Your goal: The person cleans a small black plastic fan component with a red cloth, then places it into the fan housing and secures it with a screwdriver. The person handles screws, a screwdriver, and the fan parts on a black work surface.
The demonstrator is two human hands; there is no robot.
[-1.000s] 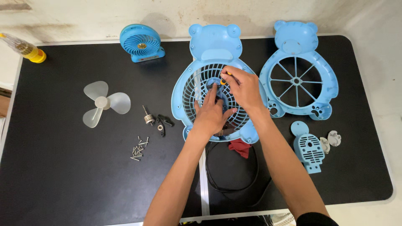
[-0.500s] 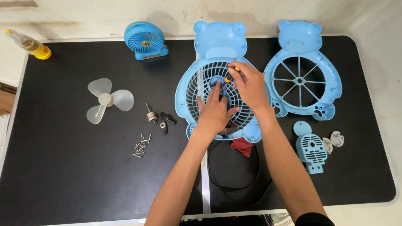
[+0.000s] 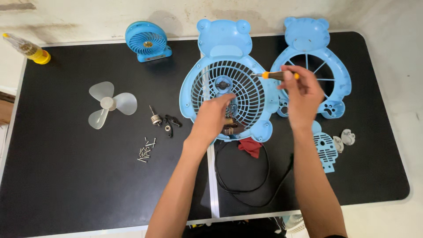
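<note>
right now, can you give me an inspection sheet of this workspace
surface: black tabletop, pale seam down the middle
job's things: blue bear-shaped fan grille; orange-handled screwdriver
clutter: clear three-blade propeller, loose screws, small blue round fan, second blue bear-shaped frame, red cloth
hands: left hand on the grille; right hand grips the screwdriver
cables: black cord looped near the front edge
surroundings: stained pale wall

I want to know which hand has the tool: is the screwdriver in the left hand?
No, the right hand grips the screwdriver, while the left hand rests on the blue fan grille.
</note>
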